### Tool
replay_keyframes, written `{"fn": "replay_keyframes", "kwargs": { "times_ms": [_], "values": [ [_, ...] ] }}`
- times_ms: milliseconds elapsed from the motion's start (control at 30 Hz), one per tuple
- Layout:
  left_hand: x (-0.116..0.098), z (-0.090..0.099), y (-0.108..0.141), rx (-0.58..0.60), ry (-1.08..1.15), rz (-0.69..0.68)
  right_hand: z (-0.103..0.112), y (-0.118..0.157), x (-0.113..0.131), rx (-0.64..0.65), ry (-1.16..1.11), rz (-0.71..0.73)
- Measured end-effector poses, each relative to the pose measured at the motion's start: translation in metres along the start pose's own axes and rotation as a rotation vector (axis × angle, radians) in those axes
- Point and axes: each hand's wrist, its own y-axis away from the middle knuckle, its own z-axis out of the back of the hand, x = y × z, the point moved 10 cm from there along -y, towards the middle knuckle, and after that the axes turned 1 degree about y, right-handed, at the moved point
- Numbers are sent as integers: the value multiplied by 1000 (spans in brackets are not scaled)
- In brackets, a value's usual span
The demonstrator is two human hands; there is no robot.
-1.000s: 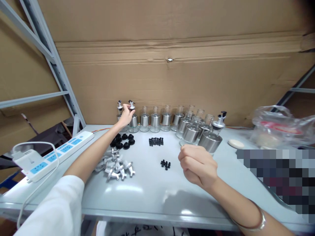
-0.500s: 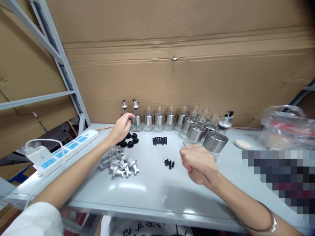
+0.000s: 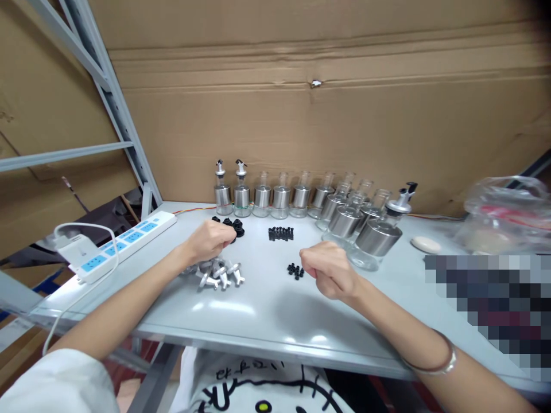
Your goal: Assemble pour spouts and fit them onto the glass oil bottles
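Note:
My left hand (image 3: 212,240) is closed beside the black round stoppers (image 3: 236,225), above a heap of silvery pourer spouts (image 3: 220,274); what its fingers hold, if anything, is hidden. My right hand (image 3: 330,269) is a closed fist just right of a small cluster of black caps (image 3: 295,271); its contents cannot be seen. Short black tubes (image 3: 281,233) lie in rows at mid-table. Glass bottles with steel sleeves (image 3: 281,198) stand along the back. Pourers top two bottles at the left and one bottle (image 3: 379,236) at the right.
A white power strip (image 3: 129,244) with a plugged-in adapter and cable lies at the left. On the right are a white oval object (image 3: 426,245) and a clear plastic bag (image 3: 505,221). Cardboard (image 3: 301,126) stands behind the grey table (image 3: 258,321).
My left hand has moved down from the left bottles to the black stoppers, and its fingers have closed. My right hand has shifted slightly left, toward the small caps. The camera view has tilted down.

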Motion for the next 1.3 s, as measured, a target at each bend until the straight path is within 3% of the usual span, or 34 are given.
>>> {"fn": "replay_keyframes", "kwargs": {
  "times_ms": [133, 367, 533, 767, 900, 1033, 1100, 1200, 1300],
  "values": [
    [-3, -16, 1, 170, -1, 67, -2, 2, 1, -1, 6, 7],
    [-14, -31, 0, 288, -123, 124, -3, 2, -1, -4, 46, -11],
    [-9, -45, 7, 433, -233, 192, 2, 2, -3, -28, 95, -45],
    [-9, -49, 8, 489, -223, 252, 2, 2, -3, -25, 104, -49],
    [-12, -44, 3, 385, -9, 314, -1, 1, -1, -1, 76, -49],
    [-7, -28, 3, 18, 524, 572, -12, 2, -2, 97, 86, -60],
    [-7, -35, 9, -87, 800, 706, -19, 2, 0, 147, 106, -55],
    [-20, -56, 15, -95, 1114, 812, -23, 1, 2, 150, 165, -76],
    [-33, -69, 18, -90, 1239, 836, -23, 1, 7, 119, 235, -52]
  ]
}}
